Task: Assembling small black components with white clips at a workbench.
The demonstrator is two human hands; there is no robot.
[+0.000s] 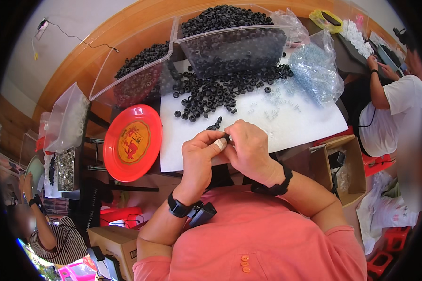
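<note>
My left hand [200, 157] and my right hand [249, 149] meet over the front edge of a white sheet-covered table [179, 143]. Between their fingertips they pinch a small black part [227, 138], mostly hidden by the fingers. White tape wraps my left thumb. Just beyond the hands lie a few small black pieces [214, 125] in a short row. Farther back spreads a loose heap of black ring-like parts [210, 96]. Tiny clear pieces [273, 100] are scattered to the right of that heap.
Behind the heap stands a clear bin [234, 47] full of black parts, with another bin [143, 70] to its left. A clear bag [316, 70] of tiny pieces lies right. A red plate [111, 159] sits left, a cardboard box [356, 187] right. Co-workers sit on both sides.
</note>
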